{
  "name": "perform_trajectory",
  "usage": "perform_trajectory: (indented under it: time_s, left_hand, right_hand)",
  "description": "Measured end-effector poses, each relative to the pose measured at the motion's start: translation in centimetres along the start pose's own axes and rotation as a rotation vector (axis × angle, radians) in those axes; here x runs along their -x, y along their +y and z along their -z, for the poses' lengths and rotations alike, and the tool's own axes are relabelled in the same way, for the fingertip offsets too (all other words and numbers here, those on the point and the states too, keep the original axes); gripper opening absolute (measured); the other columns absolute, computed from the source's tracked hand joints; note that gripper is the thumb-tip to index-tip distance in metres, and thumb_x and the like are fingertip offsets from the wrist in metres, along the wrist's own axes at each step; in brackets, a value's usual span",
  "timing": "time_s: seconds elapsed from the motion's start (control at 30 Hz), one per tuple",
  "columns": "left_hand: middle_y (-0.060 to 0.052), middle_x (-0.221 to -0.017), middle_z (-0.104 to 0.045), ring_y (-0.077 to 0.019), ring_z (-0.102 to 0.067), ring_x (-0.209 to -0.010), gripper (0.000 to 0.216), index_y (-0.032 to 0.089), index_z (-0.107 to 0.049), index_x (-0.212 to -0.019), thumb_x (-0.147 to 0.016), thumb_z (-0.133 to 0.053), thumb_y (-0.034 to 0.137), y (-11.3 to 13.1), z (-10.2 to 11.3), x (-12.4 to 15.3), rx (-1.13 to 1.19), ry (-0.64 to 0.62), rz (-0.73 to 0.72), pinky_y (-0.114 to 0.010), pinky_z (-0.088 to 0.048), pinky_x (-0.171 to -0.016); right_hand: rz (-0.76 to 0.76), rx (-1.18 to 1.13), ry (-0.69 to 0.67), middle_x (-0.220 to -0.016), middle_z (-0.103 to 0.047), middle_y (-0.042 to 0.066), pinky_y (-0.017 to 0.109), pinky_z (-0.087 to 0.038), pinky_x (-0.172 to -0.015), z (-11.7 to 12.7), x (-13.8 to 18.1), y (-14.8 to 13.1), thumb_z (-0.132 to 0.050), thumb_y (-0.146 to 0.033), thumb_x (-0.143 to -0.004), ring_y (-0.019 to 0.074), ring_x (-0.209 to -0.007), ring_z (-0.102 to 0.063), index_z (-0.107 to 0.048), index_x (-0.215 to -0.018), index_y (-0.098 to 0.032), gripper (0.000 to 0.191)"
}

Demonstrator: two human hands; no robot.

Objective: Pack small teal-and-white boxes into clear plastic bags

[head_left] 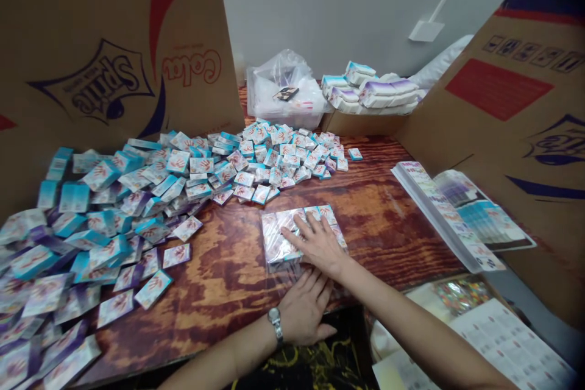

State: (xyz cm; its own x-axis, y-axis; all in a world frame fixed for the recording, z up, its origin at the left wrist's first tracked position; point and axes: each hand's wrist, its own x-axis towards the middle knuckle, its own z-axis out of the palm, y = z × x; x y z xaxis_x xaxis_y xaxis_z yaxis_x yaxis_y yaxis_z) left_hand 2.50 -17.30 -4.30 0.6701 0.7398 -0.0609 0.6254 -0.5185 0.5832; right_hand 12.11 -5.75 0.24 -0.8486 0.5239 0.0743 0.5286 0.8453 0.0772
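Note:
A flat pack of small printed boxes (274, 228) in clear plastic film lies on the wooden table, the boxes side by side in rows. My right hand (320, 247) rests on top of it, palm down with fingers spread, covering part of the boxes. Closer to the table's front edge is my left hand (304, 311), a watch on its wrist. Its fingers are stretched out flat over the near end of the clear film (278, 277), the tips close under my right hand. Neither hand is wrapped round anything.
Loose small boxes (150, 195) are heaped along the left and back. Large cardboard cartons stand left (183, 24) and right (516, 85). Behind are a plastic-lined tub (292, 103) and wrapped packs (384, 94). Stacked printed sheets (439, 213) lie at right, candy-coloured pieces (461, 294) below.

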Motion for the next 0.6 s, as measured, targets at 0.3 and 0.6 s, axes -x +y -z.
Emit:
perform_trajectory:
  time_s: [0.3,0.6]
  left_hand:
    - [-0.017,-0.148,-0.022,-0.0312,-0.016,-0.137,0.078,0.012,-0.016,-0.143,-0.084,-0.041,0.057,0.8,1.2,0.4,0.073,0.014,-0.011,-0.046,-0.007,-0.112]
    - [-0.015,-0.150,-0.017,-0.0318,-0.014,-0.137,0.081,0.013,-0.014,-0.144,-0.083,-0.042,0.059,0.7,0.8,0.4,0.083,-0.016,0.012,-0.047,-0.012,-0.112]
  right_hand:
    - [0.026,0.028,0.084,-0.137,-0.043,0.013,0.054,-0.034,-0.095,-1.4,-1.3,-2.9,-0.048,-0.024,-0.089,0.0367,-0.124,-0.037,-0.035,-0.136,-0.031,0.050]
    - [0.000,-0.045,0.016,-0.138,-0.040,0.013,0.062,-0.028,-0.095,-0.4,-1.6,-2.6,-0.059,-0.049,-0.080,0.0404,-0.125,-0.032,-0.032,-0.138,-0.033,0.066]
